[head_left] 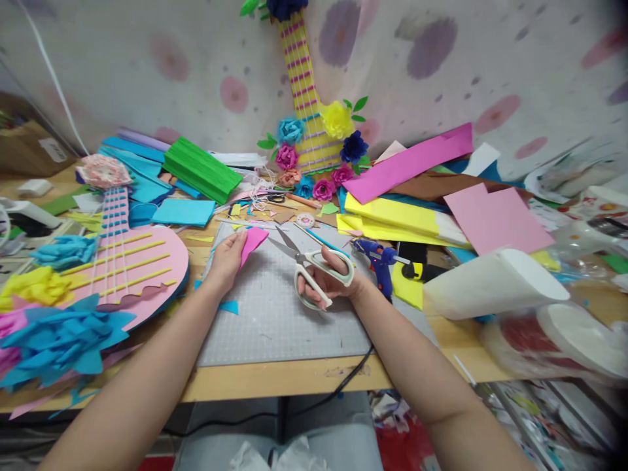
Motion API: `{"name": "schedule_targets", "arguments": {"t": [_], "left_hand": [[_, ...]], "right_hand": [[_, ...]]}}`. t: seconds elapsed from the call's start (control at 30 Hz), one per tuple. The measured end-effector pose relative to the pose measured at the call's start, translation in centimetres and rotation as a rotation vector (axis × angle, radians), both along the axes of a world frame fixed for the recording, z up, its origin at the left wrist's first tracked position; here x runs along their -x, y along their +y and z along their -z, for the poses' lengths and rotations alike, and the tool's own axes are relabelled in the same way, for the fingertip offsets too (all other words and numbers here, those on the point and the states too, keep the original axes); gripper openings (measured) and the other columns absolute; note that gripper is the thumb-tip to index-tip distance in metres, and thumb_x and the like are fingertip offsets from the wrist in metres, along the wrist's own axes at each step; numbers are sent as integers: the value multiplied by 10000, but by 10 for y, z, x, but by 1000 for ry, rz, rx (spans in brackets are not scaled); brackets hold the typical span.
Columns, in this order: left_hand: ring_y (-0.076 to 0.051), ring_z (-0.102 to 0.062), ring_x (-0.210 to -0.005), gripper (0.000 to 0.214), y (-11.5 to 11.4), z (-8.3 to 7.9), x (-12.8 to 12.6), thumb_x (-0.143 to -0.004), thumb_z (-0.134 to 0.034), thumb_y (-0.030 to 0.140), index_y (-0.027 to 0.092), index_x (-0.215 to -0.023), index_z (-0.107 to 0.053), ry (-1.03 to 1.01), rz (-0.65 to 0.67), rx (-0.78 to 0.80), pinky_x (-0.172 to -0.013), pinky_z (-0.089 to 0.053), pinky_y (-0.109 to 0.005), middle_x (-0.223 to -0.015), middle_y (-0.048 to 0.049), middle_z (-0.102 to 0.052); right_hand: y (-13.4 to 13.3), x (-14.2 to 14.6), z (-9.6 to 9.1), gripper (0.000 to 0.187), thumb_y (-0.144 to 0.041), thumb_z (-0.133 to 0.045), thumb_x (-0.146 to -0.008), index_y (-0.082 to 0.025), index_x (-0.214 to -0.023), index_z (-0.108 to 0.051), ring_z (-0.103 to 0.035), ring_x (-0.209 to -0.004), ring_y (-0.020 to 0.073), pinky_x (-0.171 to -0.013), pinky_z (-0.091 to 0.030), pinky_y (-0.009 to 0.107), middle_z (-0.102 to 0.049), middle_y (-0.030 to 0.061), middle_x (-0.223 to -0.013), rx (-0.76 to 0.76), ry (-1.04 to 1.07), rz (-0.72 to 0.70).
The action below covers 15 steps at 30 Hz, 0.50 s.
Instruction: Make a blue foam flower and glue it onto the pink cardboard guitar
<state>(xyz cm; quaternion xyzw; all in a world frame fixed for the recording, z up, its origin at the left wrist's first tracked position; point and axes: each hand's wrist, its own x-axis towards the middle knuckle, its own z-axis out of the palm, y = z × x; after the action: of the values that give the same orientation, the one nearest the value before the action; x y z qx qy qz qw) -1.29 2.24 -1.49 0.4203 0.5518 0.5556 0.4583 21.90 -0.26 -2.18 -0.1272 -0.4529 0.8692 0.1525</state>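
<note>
While both hands work above the tabletop, take the grey cutting mat as the reference for all positions. A pink paper guitar lies to the left of the mat; a brown box stands beyond it, to the far left. The glue gun rests at the mat's right edge.

The right hand holds the scissors above the middle of the mat: thumb in one loop, fingers curled through the other, blades slightly parted. The left hand, above the mat's left part, has its fingers pinched on the pink paper, free end toward the blades. The tips are near the paper; contact cannot be confirmed.

For a clean cut, seat the paper well back toward the pivot, close the blades smoothly, and rotate the paper rather than the scissors. Hold the left fingers clear of the cutting line.

Markings: the white label on the box is illegible, as is any print on the round disc at the mat's far edge. No brand can be read.
</note>
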Motion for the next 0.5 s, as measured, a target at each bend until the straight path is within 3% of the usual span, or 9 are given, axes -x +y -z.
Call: {"name": "schedule_targets", "arguments": {"t": [0.33, 0.5], "left_hand": [[-99, -420, -496, 252, -2, -5, 0, -735, -609, 377, 171, -596, -570, -8, 23, 38, -474, -326, -196, -471, 34, -474], [-107, -413, -508, 267, -1, -2, 1, -716, -613, 407, 179, -590, -553, 3, 29, 24, -492, -320, -211, -476, 34, -463]], "right_hand": [[0, 0, -3, 849, -753, -155, -786, -30, -993, -550, -493, -395, 113, -263, -186, 175, -570, 66, -580, -6, -7, 12], [0, 0, -3, 861, -758, -148, -781, -34, -1019, -547, -502, -404, 122, -274, -232, 183, -569, 62, -565, 4, -31, 21]]}}
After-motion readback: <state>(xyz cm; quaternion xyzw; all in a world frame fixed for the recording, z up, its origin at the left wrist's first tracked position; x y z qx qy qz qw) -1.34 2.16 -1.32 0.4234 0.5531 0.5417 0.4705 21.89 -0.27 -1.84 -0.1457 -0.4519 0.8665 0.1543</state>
